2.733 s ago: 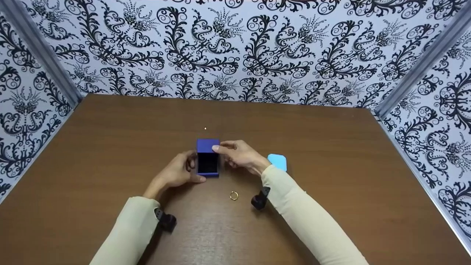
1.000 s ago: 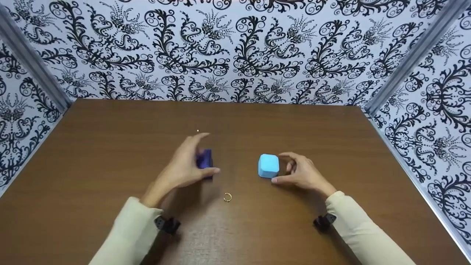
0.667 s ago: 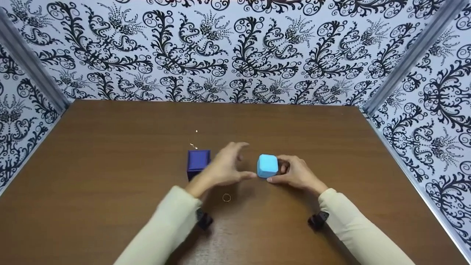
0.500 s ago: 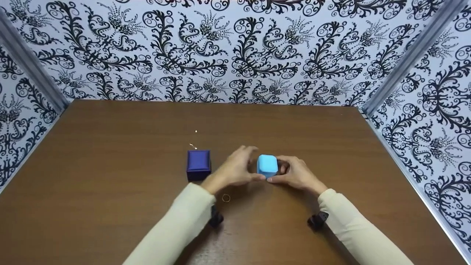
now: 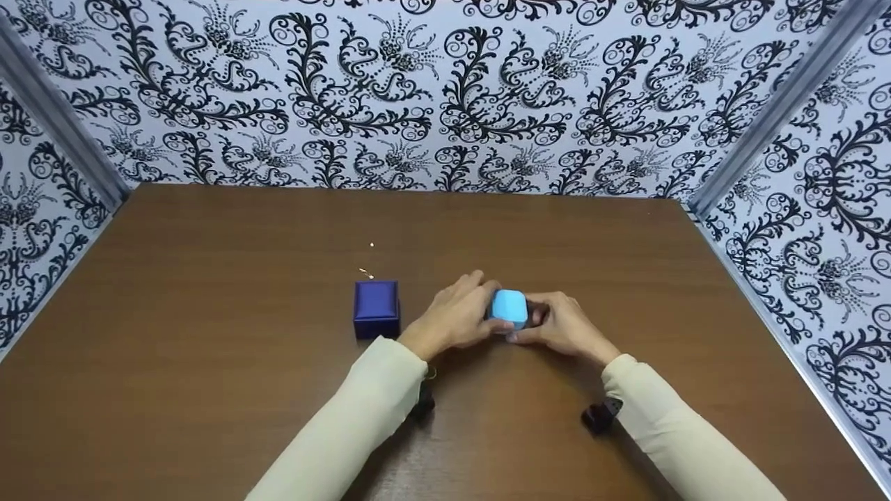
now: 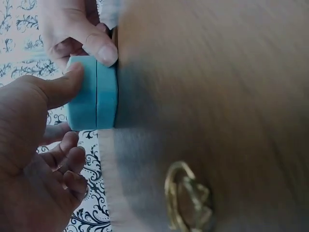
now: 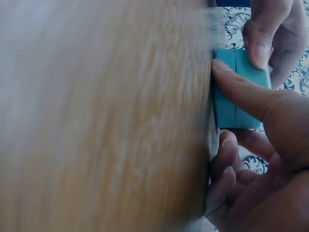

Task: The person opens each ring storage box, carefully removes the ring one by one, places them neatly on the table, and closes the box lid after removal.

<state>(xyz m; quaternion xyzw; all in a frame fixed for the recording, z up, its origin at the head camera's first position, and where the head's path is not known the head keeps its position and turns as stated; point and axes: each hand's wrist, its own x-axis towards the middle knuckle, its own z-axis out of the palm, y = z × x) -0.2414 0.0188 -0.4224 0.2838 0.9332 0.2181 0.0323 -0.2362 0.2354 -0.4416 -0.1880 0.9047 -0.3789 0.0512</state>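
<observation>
On tabletop (image 5: 209, 292), left hand (image 5: 459, 311) and right hand (image 5: 569, 328) pinched light-blue box (image 5: 510, 307), thumbs covering parts; ring (image 6: 197, 194) mostly hidden by sleeve (image 5: 351, 414) from head view.

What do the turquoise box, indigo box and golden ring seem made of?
Turquoise box: perhaps matte plastic or fine fabric; even, dull surface. Indigo box: possibly satiny leatherette; soft sheen, padded look. Golden ring: likely polished metal; yellowish shine.

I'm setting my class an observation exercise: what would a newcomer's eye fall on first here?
Probably the light-blue jewelry box, held between the left hand and right hand on the table. Next, the bold black-and-white scroll wallpaper behind it. In the left wrist view, a gold ring looms at the bottom.
</observation>
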